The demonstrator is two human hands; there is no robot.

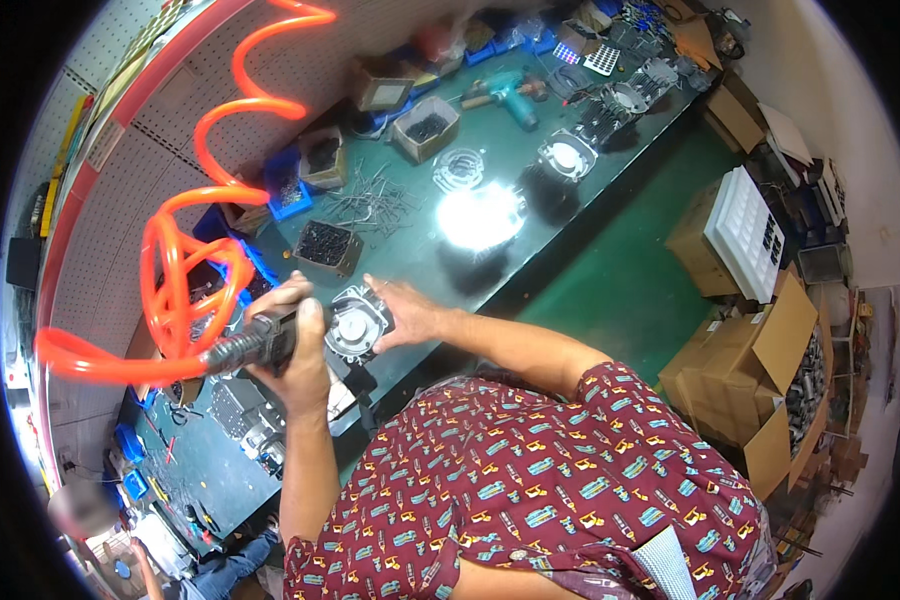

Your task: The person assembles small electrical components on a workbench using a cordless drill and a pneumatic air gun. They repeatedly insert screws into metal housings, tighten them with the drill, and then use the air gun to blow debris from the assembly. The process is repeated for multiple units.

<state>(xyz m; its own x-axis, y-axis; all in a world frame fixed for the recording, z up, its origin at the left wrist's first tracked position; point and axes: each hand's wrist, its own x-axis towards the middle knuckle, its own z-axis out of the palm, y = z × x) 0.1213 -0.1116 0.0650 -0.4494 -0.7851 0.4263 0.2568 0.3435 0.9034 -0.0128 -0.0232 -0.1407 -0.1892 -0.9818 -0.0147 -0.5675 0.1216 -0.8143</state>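
Observation:
My left hand (310, 365) is closed around a black air tool (260, 342), which is fed by an orange coiled air hose (100, 372). The tool lies almost level, and its working end is hidden behind my fingers. Right beside it, my right hand (408, 314) grips the edge of a round-faced metal housing (358, 324) in silver and black. Whether the tool touches the housing cannot be made out. Just beyond my hands stands a small box of dark screws (328, 247). Several long thin metal rods (375, 200) lie loose past it.
More housings (568, 155) line the green bench (490, 290) toward the far right, near a teal power drill (515, 100). Further metal parts (255, 425) sit left of me. Cardboard boxes (715, 380) stand on the floor at right. Another person (220, 575) is at lower left.

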